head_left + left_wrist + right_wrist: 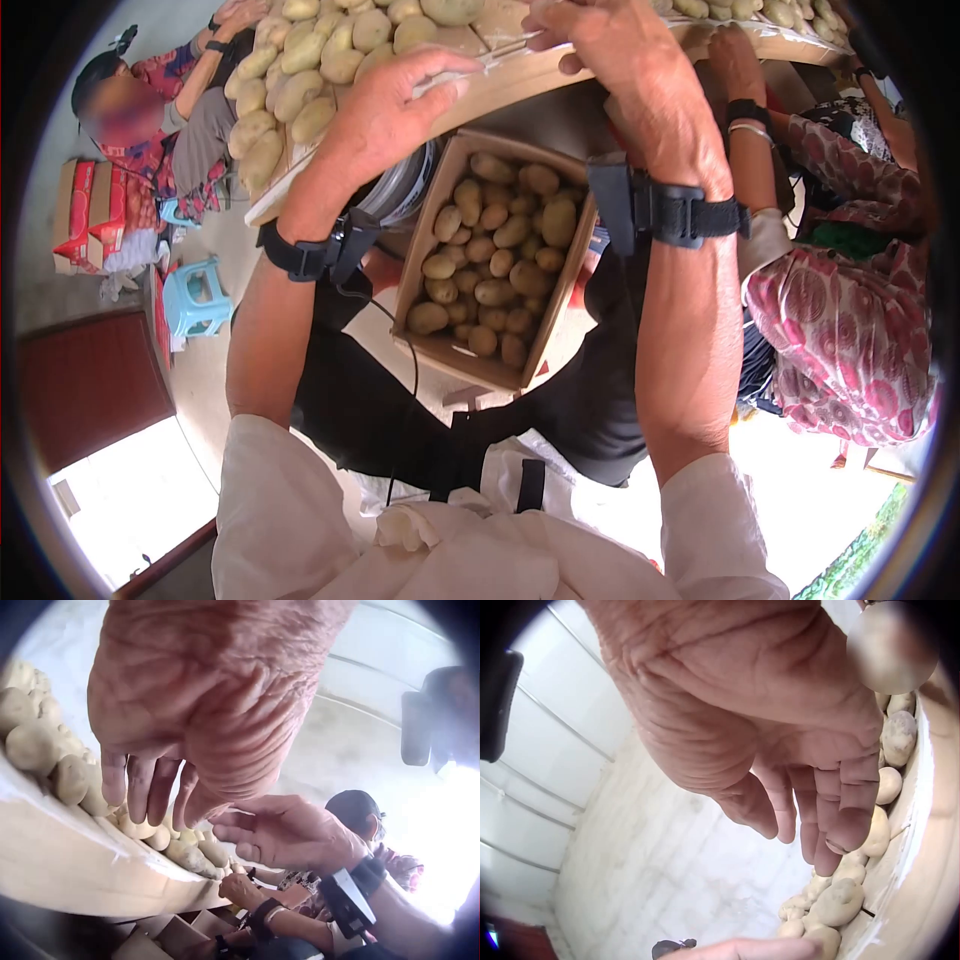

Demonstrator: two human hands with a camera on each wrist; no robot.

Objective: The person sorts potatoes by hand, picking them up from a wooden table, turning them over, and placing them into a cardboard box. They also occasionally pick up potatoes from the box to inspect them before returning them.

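Note:
Pale potatoes (pixel 340 50) lie heaped on a wooden table (pixel 470 98) with a curved edge. My left hand (pixel 385 110) is over that edge beside the heap, fingers extended and thumb apart; in the left wrist view the same hand (pixel 202 712) shows its fingers hanging down with nothing in them. Across from it, my right hand (pixel 610 40) is above the table edge, and in the right wrist view this hand (pixel 780 750) has loosely bent fingers, no potato held. Below, between the legs, a cardboard box (pixel 412 270) holds many darker potatoes (pixel 495 292).
At the left, a seated person (pixel 180 120) works by the heap, near red boxes (pixel 88 215) and a blue stool (pixel 197 298). Another person in a patterned garment (pixel 840 330) sits close on the right, a hand (pixel 737 65) at the table edge. A grey bucket (pixel 405 185) stands beside the box.

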